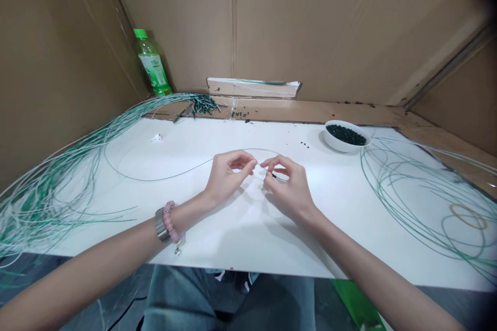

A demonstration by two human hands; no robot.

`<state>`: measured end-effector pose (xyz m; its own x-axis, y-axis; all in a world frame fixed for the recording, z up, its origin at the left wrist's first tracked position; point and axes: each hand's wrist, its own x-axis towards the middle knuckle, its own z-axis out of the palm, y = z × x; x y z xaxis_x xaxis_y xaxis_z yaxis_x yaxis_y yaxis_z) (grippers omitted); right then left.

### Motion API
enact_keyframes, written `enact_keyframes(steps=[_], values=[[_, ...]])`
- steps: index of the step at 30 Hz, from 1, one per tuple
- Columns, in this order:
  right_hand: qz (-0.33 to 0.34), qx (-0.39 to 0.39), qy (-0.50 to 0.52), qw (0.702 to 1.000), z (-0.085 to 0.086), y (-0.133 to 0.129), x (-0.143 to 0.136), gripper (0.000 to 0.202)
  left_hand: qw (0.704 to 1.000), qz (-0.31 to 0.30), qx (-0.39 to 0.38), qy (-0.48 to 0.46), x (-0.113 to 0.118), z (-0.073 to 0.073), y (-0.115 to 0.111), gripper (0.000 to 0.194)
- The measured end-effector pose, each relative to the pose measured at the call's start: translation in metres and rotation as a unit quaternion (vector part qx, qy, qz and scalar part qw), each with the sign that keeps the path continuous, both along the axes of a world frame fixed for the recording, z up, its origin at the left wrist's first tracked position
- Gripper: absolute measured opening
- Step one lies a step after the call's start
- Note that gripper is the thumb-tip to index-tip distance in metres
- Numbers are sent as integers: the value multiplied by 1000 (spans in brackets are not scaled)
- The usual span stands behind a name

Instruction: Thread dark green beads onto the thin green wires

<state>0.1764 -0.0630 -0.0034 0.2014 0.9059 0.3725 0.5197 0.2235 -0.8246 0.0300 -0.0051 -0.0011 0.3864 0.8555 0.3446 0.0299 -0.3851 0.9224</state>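
My left hand (233,173) is closed in a pinch on a thin green wire (182,172) above the white tabletop. Close beside it, my right hand (289,181) has its fingers curled around the same wire, index finger raised off the thumb. Small dark beads (274,176) sit on the wire at the right fingertips; how many is hard to make out. From the hands the wire loops out to the left and back behind them. A white bowl (330,140) of dark green beads stands beyond my right hand.
A large bundle of green and white wires (50,186) lies along the left, its beaded ends (204,105) at the back. Loose wire coils (411,207) spread over the right side. A green-capped bottle (153,67) stands against the cardboard wall (291,20). Stray beads (305,145) dot the table.
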Motion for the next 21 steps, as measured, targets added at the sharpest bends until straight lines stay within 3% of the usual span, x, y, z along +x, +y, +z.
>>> enact_keyframes(steps=[9, 14, 16, 18, 21], values=[[32, 66, -21, 997, -3, 1, 2, 11, 999, -33, -19, 27, -1, 1, 0, 17], [42, 95, -14, 995, -9, 3, 0, 9, 999, 15, 10, 27, 3, 18, 35, 24], [61, 99, -31, 993, -11, 5, -1, 10, 992, -4, 75, 97, 20, 25, 58, 27], [75, 94, -44, 992, -13, 6, -2, 10, 958, -67, 164, 226, 47, 27, 81, 26], [91, 75, -49, 992, -15, 8, -3, 9, 919, -131, 217, 303, 95, 23, 104, 17]])
